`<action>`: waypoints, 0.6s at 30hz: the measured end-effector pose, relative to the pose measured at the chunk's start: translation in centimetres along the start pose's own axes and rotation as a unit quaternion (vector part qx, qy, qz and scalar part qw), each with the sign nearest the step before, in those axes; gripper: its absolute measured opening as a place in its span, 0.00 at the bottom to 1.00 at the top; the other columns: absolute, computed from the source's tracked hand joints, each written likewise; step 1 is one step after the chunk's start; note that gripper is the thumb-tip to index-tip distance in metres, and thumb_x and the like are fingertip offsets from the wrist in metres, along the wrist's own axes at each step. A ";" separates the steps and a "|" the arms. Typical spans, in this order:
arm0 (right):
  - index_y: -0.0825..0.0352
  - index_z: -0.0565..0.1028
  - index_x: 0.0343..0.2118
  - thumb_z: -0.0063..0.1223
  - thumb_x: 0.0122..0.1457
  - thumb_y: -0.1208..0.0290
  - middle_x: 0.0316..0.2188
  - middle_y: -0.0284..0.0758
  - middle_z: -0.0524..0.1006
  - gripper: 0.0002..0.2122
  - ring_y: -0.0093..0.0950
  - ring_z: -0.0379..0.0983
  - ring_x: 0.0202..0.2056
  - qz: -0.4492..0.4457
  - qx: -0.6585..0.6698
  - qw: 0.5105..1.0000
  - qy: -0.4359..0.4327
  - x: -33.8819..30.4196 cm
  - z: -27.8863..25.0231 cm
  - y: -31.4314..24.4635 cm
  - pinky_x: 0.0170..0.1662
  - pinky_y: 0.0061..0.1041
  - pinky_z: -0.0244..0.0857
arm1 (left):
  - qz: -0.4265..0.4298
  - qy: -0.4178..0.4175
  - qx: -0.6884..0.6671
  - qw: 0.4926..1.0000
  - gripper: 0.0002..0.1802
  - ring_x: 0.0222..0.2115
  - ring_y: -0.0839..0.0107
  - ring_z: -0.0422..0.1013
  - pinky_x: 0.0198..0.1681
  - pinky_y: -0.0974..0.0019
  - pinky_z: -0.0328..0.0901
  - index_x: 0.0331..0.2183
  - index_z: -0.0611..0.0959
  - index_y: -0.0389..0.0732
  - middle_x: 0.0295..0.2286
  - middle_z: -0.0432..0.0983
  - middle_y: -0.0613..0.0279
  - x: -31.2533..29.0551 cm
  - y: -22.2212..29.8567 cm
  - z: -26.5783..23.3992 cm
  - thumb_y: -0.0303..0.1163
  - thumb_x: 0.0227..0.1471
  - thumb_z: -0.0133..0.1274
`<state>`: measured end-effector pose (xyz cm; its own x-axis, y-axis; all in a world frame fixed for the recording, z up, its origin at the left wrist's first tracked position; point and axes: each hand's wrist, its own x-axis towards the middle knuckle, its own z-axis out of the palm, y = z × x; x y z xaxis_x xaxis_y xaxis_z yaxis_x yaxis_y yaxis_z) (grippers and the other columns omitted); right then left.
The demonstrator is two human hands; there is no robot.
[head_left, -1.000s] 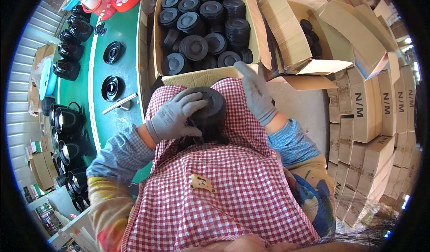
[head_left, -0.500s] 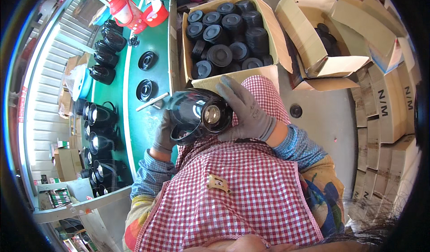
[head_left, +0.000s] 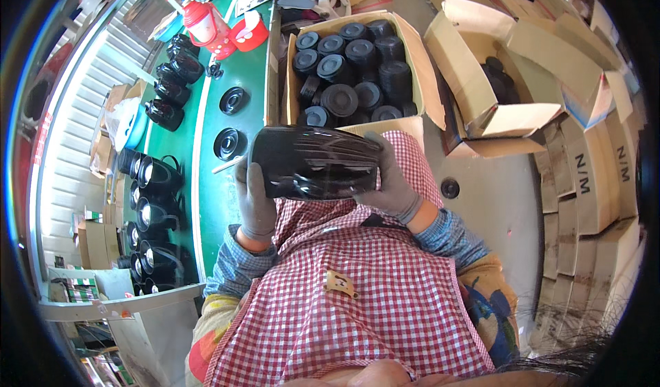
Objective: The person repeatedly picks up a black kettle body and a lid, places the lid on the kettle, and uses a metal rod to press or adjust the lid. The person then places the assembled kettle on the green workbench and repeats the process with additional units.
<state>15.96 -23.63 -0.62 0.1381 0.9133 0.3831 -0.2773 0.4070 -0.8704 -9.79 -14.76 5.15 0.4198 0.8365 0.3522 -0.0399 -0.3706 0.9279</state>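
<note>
A glossy black jug-shaped body [head_left: 316,159] lies on its side in the air above my lap, its long side toward me. My left hand [head_left: 256,203], in a grey glove, grips its left end. Closed round its right end is my right hand [head_left: 392,184], also gloved in grey. The opening seen earlier is turned out of sight. On the green table beside my left hand, the pale end of a tool [head_left: 228,165] shows, the rest hidden behind the jug. Two round black lids [head_left: 229,144] lie just beyond it.
An open carton [head_left: 418,78] packed with stacked black discs stands ahead, with another opened carton [head_left: 474,64] to its right. More black jugs [head_left: 155,212] line the green table [head_left: 230,64] at left. Red containers [head_left: 249,35] sit farther back. A black disc [head_left: 449,188] lies on the floor.
Both hands have turned the jug from its open end facing me to lying sideways. My left hand has come up into fuller view at its left end.
</note>
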 end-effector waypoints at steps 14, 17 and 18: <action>0.63 0.56 0.68 0.57 0.58 0.41 0.63 0.43 0.68 0.42 0.39 0.67 0.62 0.059 0.053 0.996 0.050 1.6 1.8 -5.1 0.69 0.42 0.56 | 0.133 -0.211 -0.132 0.959 0.38 0.60 0.57 0.63 0.66 0.52 0.54 0.64 0.65 0.40 0.58 0.67 0.53 4.5 6.4 0.7 0.47 0.58 0.52; 0.62 0.68 0.62 0.36 0.67 0.37 0.62 0.40 0.70 0.34 0.36 0.65 0.63 0.214 0.322 0.921 0.044 0.7 -1.0 2.3 0.68 0.40 0.57 | 0.301 -0.286 0.258 0.872 0.44 0.58 0.49 0.62 0.64 0.44 0.53 0.60 0.73 0.40 0.55 0.68 0.50 6.5 10.4 2.7 0.50 0.44 0.64; 0.62 0.67 0.63 0.35 0.68 0.38 0.62 0.40 0.70 0.33 0.36 0.65 0.63 0.197 0.323 0.924 0.046 0.3 -0.5 2.1 0.68 0.39 0.57 | 0.374 -0.342 0.373 0.777 0.45 0.58 0.47 0.62 0.62 0.41 0.52 0.58 0.76 0.39 0.54 0.69 0.47 7.7 11.9 2.7 0.53 0.41 0.65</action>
<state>15.83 -22.51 -2.50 -0.0234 0.9995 0.0217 -0.8290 -0.0073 -0.5592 -4.60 -13.79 18.60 0.9260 -0.0414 0.3753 -0.0756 -0.9942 0.0768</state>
